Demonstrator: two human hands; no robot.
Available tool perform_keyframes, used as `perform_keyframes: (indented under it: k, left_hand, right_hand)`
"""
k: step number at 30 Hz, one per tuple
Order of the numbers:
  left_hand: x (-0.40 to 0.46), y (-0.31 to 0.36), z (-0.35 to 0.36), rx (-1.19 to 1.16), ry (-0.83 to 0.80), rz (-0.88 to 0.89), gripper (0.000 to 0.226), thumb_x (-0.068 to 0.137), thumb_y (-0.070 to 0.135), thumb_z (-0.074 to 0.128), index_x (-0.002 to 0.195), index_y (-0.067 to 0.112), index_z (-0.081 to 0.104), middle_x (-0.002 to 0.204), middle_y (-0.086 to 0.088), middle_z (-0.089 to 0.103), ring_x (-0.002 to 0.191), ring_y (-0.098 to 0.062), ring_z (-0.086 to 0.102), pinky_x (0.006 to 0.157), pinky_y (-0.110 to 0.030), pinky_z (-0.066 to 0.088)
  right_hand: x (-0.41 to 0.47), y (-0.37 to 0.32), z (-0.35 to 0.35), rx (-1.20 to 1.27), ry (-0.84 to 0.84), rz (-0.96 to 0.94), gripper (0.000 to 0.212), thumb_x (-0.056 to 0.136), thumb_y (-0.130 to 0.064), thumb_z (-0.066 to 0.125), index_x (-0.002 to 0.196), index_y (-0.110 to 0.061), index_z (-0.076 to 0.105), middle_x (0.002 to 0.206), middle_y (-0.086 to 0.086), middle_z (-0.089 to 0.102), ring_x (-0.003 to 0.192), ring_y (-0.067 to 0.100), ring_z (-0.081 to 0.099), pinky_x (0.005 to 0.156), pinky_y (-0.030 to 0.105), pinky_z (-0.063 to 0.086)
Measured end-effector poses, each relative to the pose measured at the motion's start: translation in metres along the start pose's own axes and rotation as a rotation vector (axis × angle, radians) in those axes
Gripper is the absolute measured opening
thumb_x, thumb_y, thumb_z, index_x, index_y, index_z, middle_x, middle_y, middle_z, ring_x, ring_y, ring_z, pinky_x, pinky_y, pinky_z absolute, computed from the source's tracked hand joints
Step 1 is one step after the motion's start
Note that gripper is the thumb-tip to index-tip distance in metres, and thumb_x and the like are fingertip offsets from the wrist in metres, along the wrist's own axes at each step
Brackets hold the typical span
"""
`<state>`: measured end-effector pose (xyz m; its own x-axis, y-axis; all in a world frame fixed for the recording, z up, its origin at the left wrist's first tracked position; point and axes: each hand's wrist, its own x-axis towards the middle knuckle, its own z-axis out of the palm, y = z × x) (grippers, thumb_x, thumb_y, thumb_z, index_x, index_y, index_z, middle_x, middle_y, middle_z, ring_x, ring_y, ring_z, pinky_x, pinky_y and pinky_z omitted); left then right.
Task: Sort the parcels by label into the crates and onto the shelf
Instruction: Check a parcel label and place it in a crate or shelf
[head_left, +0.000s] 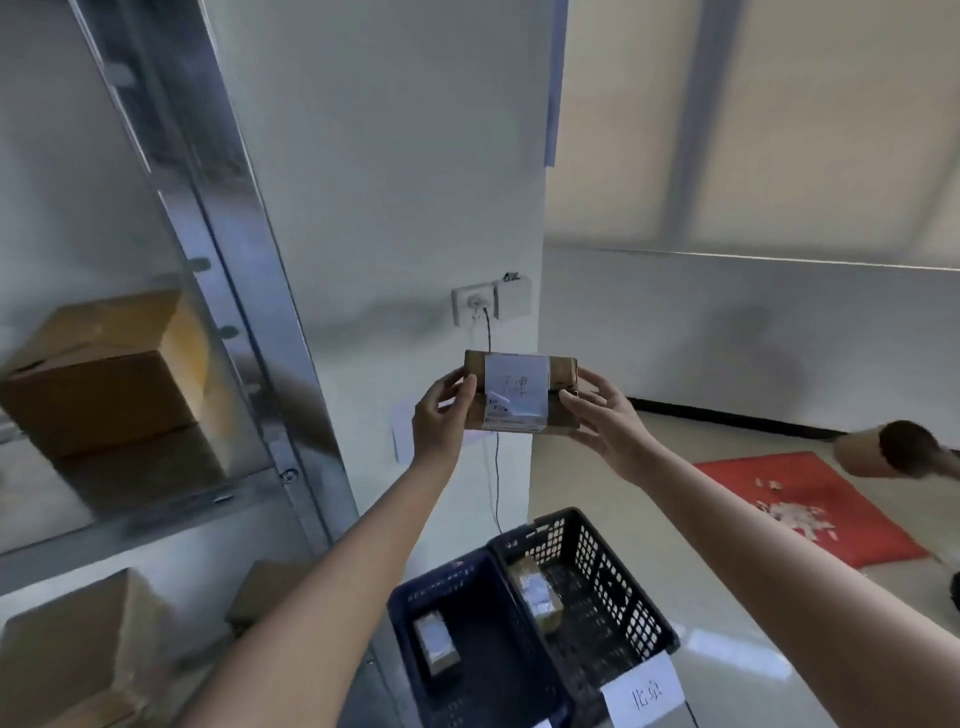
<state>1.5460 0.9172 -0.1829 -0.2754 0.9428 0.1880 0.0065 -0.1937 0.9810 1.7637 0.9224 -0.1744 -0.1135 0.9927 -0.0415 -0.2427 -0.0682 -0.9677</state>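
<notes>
Parcel (521, 391) w/ white label is hanging at chest height, above the two crates; my left hand (440, 415) & right hand (605, 415) fingers are grasping its ends. Blue crate (415, 613) & black crate (618, 587) are each holding one parcel.

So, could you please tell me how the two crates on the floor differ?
The left crate looks dark blue with near-solid walls; the right crate is black with open lattice walls. A white handwritten tag hangs on the right crate; the left crate's front is cut off. Each holds one small brown parcel with a pale label.
</notes>
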Motion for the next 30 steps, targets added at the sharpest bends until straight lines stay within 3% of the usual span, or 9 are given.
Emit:
perform_keyframes:
  k: [2,4,8,11,17,21,24,28,30]
  left_hand:
    - [-0.012,-0.008,-0.004,0.030,0.063,-0.013,0.027,0.092,0.042,0.065,0.114,0.027,0.066,0.118,-0.002,0.068,0.109,-0.020,0.064,0.092,-0.035,0.055]
    - [-0.028,-0.018,-0.007,0.052,0.120,-0.019,0.027,0.086,0.052,0.067,0.106,0.035,0.067,0.115,0.000,0.069,0.107,-0.019,0.065,0.092,-0.041,0.056]
    - [-0.069,-0.041,-0.004,0.082,0.252,-0.019,0.015,0.091,0.041,0.066,0.105,0.034,0.065,0.111,0.000,0.069,0.110,-0.023,0.065,0.091,-0.041,0.055]
    - [-0.094,-0.060,0.001,0.080,0.297,-0.035,0.025,0.079,0.055,0.066,0.099,0.040,0.066,0.112,0.001,0.071,0.107,-0.021,0.066,0.092,-0.047,0.055]
    - [-0.112,-0.129,0.004,0.091,0.334,-0.031,0.043,0.068,0.072,0.062,0.100,0.044,0.067,0.112,0.005,0.071,0.107,-0.020,0.066,0.090,-0.051,0.055]
    - [-0.106,-0.206,-0.006,0.101,0.348,-0.024,0.054,0.067,0.073,0.062,0.109,0.039,0.065,0.115,0.001,0.070,0.108,-0.022,0.066,0.091,-0.050,0.055]
    - [-0.103,-0.282,-0.014,0.112,0.335,-0.031,0.053,0.073,0.068,0.063,0.115,0.035,0.065,0.117,0.000,0.070,0.109,-0.022,0.065,0.092,-0.049,0.055]
    - [-0.096,-0.395,-0.023,0.128,0.310,-0.024,0.043,0.092,0.046,0.062,0.128,0.021,0.062,0.123,-0.003,0.066,0.114,-0.022,0.062,0.096,-0.045,0.054]
    - [-0.095,-0.451,-0.026,0.152,0.292,-0.030,0.043,0.094,0.044,0.059,0.130,0.021,0.061,0.124,0.000,0.066,0.115,-0.019,0.061,0.099,-0.042,0.052]
  right_hand:
    - [0.005,0.012,-0.001,-0.008,-0.059,0.026,0.042,0.090,-0.010,0.066,0.126,-0.029,0.056,0.114,-0.002,0.069,0.096,0.014,0.069,0.083,0.035,0.055]
    - [0.006,0.029,-0.004,-0.012,-0.123,0.060,0.045,0.090,-0.010,0.067,0.130,-0.027,0.054,0.110,-0.005,0.071,0.098,0.014,0.068,0.082,0.035,0.054]
    - [0.000,0.060,-0.019,-0.025,-0.232,0.103,0.045,0.090,-0.010,0.066,0.128,-0.029,0.053,0.105,-0.007,0.072,0.095,0.011,0.069,0.079,0.033,0.052]
    - [-0.006,0.082,-0.033,-0.047,-0.282,0.124,0.046,0.090,-0.012,0.067,0.128,-0.031,0.053,0.110,-0.006,0.071,0.096,0.010,0.069,0.076,0.030,0.050]
    - [0.006,0.142,-0.054,-0.073,-0.350,0.130,0.055,0.087,-0.016,0.070,0.136,-0.029,0.049,0.126,0.003,0.064,0.110,0.017,0.064,0.093,0.040,0.047]
    - [0.028,0.214,-0.064,-0.075,-0.378,0.116,0.064,0.081,-0.019,0.073,0.139,-0.027,0.048,0.131,0.008,0.061,0.121,0.024,0.059,0.105,0.047,0.043]
    - [0.047,0.288,-0.076,-0.080,-0.363,0.113,0.056,0.088,-0.014,0.069,0.138,-0.028,0.048,0.131,0.008,0.062,0.117,0.022,0.062,0.103,0.045,0.047]
    - [0.069,0.391,-0.095,-0.092,-0.328,0.105,0.055,0.085,-0.018,0.072,0.133,-0.032,0.050,0.130,0.006,0.062,0.114,0.020,0.064,0.093,0.040,0.052]
    - [0.083,0.445,-0.106,-0.096,-0.323,0.102,0.056,0.084,-0.018,0.072,0.134,-0.031,0.049,0.130,0.006,0.062,0.116,0.024,0.063,0.099,0.046,0.050]
